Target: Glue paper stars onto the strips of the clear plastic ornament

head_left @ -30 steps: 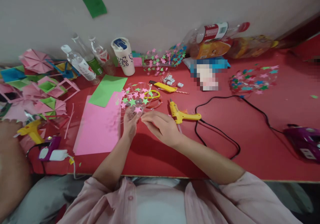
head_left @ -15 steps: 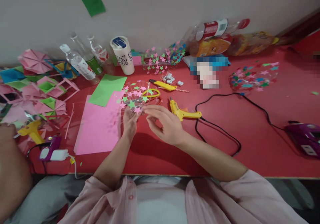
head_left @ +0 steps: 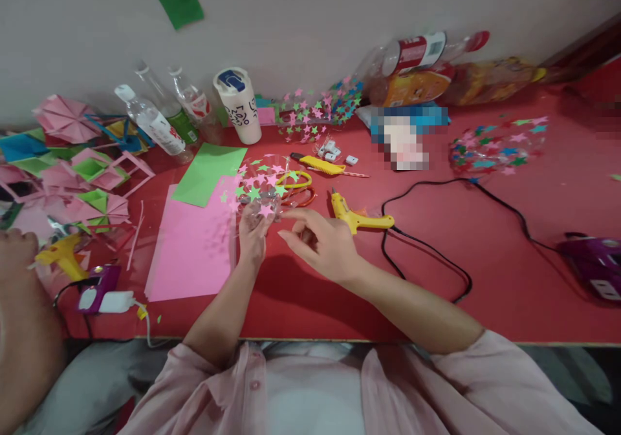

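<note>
Pink and green stars cover a clear plastic piece (head_left: 262,186), which my left hand (head_left: 253,234) grips from below. My right hand (head_left: 327,244) is just right of it, thumb and index finger apart and the other fingers curled, with nothing seen between them. Beyond the piece are scissors (head_left: 301,179) with yellow and red handles. A yellow glue gun (head_left: 359,218) lies right of them. Near it rest a yellow cutter (head_left: 323,164) and several small white pieces (head_left: 331,150). Pink sheets (head_left: 187,254) and a green sheet (head_left: 209,173) lie to the left.
Another person's arm (head_left: 24,306) rests at the far left, beside folded paper shapes (head_left: 92,170) and a second glue gun (head_left: 65,256). Bottles (head_left: 158,128) and a white tumbler (head_left: 242,115) stand at the back. A black cord (head_left: 436,254) crosses the red table (head_left: 524,293).
My right thumb and index finger have spread apart, and the hand has turned slightly beside the starred piece. At the far left, the other person's hand has come further into view.
</note>
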`<act>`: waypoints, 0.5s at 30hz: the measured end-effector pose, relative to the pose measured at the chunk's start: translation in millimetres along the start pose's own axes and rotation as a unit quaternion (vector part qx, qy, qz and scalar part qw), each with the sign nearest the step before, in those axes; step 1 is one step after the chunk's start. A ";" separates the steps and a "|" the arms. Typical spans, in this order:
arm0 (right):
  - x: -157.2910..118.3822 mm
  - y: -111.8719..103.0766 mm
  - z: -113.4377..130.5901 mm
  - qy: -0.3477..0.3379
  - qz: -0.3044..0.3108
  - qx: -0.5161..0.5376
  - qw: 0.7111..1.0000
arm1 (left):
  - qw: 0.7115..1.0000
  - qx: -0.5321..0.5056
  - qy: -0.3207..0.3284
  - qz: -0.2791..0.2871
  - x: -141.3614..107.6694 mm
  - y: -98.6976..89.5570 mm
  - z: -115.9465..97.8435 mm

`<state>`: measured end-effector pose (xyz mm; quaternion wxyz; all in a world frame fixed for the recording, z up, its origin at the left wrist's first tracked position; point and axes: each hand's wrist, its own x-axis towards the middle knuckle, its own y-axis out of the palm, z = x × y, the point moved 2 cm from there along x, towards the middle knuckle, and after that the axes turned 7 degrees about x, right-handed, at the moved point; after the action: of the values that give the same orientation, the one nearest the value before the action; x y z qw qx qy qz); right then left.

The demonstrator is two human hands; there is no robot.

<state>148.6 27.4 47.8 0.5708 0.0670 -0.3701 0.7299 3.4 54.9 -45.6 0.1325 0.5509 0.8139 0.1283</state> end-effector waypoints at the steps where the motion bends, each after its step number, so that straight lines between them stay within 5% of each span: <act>1: -0.1 -0.5 0.2 0.000 -0.004 -0.006 1.000 | 1.000 0.006 0.000 -0.002 0.2 -0.7 1.2; 8: -0.7 -3.7 0.5 -0.040 -0.050 -0.069 0.996 | 0.999 0.025 0.024 0.015 0.0 3.0 0.7; 15: 2.4 -5.0 -0.6 -0.044 -0.030 -0.077 0.996 | 0.999 0.034 0.016 0.028 -1.2 3.9 -0.9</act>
<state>152.4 29.9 51.0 0.5788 0.0658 -0.4481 0.6781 6.9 55.2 -43.3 0.0965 0.5759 0.8039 0.1130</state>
